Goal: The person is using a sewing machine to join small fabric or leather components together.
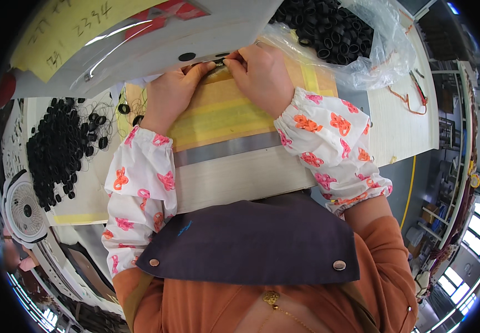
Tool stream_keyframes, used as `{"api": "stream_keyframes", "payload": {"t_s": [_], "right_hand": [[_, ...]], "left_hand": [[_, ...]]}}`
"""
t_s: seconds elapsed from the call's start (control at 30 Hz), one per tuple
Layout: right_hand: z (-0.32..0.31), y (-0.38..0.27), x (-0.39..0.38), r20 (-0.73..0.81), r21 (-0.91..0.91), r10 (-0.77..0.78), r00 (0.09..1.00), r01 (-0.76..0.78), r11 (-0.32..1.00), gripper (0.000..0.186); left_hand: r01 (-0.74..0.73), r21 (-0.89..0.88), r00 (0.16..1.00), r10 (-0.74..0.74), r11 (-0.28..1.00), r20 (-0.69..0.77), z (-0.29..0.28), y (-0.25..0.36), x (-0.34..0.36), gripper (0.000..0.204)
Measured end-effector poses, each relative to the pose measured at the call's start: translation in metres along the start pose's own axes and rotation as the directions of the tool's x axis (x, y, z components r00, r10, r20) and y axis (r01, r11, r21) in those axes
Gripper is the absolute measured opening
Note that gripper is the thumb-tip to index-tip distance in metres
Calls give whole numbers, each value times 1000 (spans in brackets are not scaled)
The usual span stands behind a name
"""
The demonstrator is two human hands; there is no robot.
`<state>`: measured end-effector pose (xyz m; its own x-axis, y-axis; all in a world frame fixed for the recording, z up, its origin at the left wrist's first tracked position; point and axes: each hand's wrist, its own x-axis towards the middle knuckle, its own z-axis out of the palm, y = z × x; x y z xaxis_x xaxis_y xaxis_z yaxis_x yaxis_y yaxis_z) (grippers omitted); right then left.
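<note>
My left hand point(173, 94) and my right hand point(261, 71) meet under the front edge of a pale sewing machine point(217, 33). Thumbs and fingers of both are pinched on a small black piece point(219, 63), mostly hidden by the fingertips and the machine head. It looks like one of the black loops lying around. Beneath my hands, the work surface is covered with brown sheet and yellow tape point(217, 114). White sleeve covers with pink and orange bows reach up to both wrists.
Left of me lies a heap of black loops point(57, 150) with loose threads. At the far right, a clear plastic bag point(387, 61) holds several black rings point(328, 33). Orange-handled thread snips point(417, 91) lie on the table's right side. A white fan point(24, 208) stands at the left edge.
</note>
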<state>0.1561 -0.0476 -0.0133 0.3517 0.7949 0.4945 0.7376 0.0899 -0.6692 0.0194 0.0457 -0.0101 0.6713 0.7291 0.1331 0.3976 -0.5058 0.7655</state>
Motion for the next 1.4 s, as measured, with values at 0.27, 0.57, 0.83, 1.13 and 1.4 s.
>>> {"api": "stream_keyframes", "payload": {"t_s": [0.27,0.57,0.83,1.13,1.4], "right_hand": [[-2,-3,-1,46,-42,58,997,-56,998,8],[1,-3,0,41,-48,49,998,-47,998,8],[1,0,2,8,-55,13,1000,-12,998,7],[4,8,2,9,-55,14,1000,-14,998,9],[-1,9,0,61,40,20,998,-22,999,11]], "left_hand": [[-54,23,999,54,998,-6,-1,2,-2,23],[-16,24,1000,16,1000,-10,-2,-4,-2,23],[38,70,999,-38,997,-6,-3,7,-5,28],[182,122,980,-190,976,61,-4,13,-1,32],[-160,116,982,170,980,-83,-2,4,-7,27]]}}
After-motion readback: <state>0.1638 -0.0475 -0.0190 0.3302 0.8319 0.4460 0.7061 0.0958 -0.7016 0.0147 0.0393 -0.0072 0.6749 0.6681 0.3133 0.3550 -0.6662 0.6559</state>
